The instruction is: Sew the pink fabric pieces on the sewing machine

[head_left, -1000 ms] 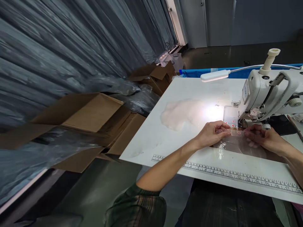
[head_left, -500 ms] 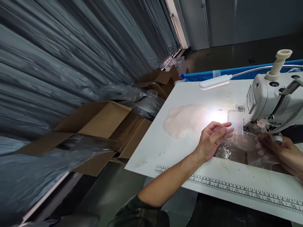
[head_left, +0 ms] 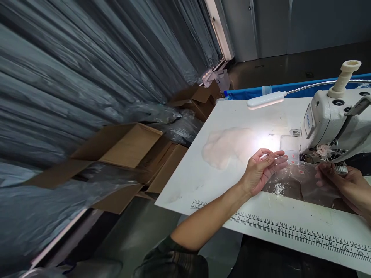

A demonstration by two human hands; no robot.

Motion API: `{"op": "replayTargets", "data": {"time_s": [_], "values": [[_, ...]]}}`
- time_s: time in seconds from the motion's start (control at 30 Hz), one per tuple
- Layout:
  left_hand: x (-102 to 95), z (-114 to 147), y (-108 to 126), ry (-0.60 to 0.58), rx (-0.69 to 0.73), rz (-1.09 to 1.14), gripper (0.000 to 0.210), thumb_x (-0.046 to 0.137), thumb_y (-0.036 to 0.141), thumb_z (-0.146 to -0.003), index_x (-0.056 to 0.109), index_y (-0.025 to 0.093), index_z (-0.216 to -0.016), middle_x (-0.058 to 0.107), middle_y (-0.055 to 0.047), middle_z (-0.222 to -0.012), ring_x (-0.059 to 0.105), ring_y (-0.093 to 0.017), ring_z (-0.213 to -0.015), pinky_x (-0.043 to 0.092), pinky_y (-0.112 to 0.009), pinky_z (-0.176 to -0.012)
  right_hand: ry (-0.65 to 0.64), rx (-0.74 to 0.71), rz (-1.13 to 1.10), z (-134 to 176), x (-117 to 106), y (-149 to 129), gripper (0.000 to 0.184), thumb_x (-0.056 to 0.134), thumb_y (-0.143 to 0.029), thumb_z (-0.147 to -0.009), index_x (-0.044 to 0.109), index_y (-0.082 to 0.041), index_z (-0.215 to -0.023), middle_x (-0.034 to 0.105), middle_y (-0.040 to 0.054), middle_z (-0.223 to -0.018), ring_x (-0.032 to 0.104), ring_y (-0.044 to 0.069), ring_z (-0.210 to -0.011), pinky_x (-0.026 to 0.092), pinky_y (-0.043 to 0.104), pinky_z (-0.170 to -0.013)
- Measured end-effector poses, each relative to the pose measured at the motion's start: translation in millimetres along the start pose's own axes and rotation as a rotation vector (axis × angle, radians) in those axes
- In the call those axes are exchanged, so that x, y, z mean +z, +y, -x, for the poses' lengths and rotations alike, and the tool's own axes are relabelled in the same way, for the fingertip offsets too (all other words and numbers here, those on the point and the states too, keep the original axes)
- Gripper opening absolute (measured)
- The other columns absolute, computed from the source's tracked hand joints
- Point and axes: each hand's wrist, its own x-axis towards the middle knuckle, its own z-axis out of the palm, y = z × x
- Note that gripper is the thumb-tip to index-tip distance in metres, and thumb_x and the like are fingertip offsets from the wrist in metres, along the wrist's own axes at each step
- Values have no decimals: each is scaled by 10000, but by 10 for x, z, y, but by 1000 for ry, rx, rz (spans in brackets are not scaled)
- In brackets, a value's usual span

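A clear, shiny plastic sheet (head_left: 282, 188) with a few small red-pink marks lies on the white table beside the head of a sewing machine (head_left: 321, 119). At its left edge, my left hand (head_left: 262, 170) is closed, thumb against the fingers, pinching the film. My right hand (head_left: 344, 185) grips the right part of the same sheet between thumb and fingers, just below the machine's needle area. The sheet's far edge runs up to the presser foot, where thread and small metal parts partly hide it.
A lit lamp (head_left: 266, 100) on a bendy neck hangs over the white table (head_left: 185, 181). A printed ruler (head_left: 290, 231) follows the front edge. Open cardboard boxes (head_left: 131, 144) with plastic wrapping stand left, beside a grey curtain (head_left: 72, 69).
The whole scene has shifted slightly right in view. Both hands keep their hold on the plastic sheet, with hardly any movement against the table.
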Motion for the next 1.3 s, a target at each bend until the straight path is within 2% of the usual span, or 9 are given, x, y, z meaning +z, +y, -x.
{"op": "replayTargets", "data": {"time_s": [0.2, 0.33, 0.53, 0.63, 0.77, 0.9, 1.03, 1.2, 1.3], "values": [[-31, -76, 1, -36, -18, -82, 411, 895, 306, -681, 567, 122, -846, 744, -126, -1031, 759, -218, -939, 605, -371, -962, -196, 48, 24, -72, -13, -39, 617, 837, -745, -526, 675, -213, -795, 728, 76, -773, 708, 247, -738, 624, 397, -722], [-19, -2, 2, -33, 31, -182, 431, 893, 356, -680, 552, 143, -835, 760, -119, -1004, 762, -222, -931, 621, -375, -921, -430, 63, 124, 79, -61, -166, 576, 882, -633, -528, 671, -209, -856, 697, 10, -706, 637, 151, -606, 554, 293, -571], [-52, 493, 121, -383, -86, -606, 355, 760, 434, -819, 521, 178, -867, 769, -100, -934, 762, -191, -769, 616, -262, -595, -717, 179, 164, 513, -409, -158, 376, 779, -546, -762, 705, -200, -889, 705, 33, -751, 639, 120, -581, 448, 203, -468], [-68, 508, 137, -368, 10, -800, 284, 691, 413, -862, 536, 186, -932, 756, -75, -871, 735, -161, -676, 547, -209, -498, -654, 99, 220, 464, -486, -168, 406, 773, -580, -747, 725, -203, -891, 704, 44, -737, 634, 140, -562, 470, 236, -468], [-89, 133, 26, -156, 458, -1117, 187, 644, 302, -892, 576, 195, -1030, 724, -22, -795, 671, -134, -645, 517, -237, -595, -287, -119, 366, 116, -373, -181, 468, 801, -637, -629, 701, -223, -824, 720, 57, -789, 661, 205, -702, 521, 307, -575], [-139, -186, -111, -51, 660, -1376, 170, 623, 238, -893, 616, 175, -1050, 726, -90, -940, 670, -216, -837, 507, -317, -720, -33, -265, 613, -121, -262, -134, 456, 721, -675, -686, 565, -251, -631, 688, 61, -743, 642, 255, -752, 485, 361, -625], [-188, -197, -165, -106, 781, -1464, 155, 583, 288, -919, 657, 186, -1010, 681, -135, -1175, 621, -264, -1027, 478, -405, -894, -3, -305, 702, -97, -261, -94, 510, 687, -733, -685, 494, -267, -615, 652, 51, -685, 583, 224, -641, 451, 381, -622], [-189, -151, -184, -374, 697, -1492, 208, 573, 372, -931, 662, 215, -827, 699, -91, -947, 603, -229, -850, 456, -391, -820, -25, -306, 608, 4, -220, -118, 529, 670, -767, -666, 596, -245, -710, 665, 52, -717, 565, 200, -649, 469, 364, -632], [-171, -125, -158, -354, 689, -1457, 251, 595, 392, -908, 621, 212, -735, 685, -83, -904, 596, -212, -817, 453, -385, -799, -175, -239, 441, 43, -50, -168, 528, 716, -731, -654, 668, -233, -824, 703, 63, -798, 611, 211, -726, 505, 351, -653]]}}
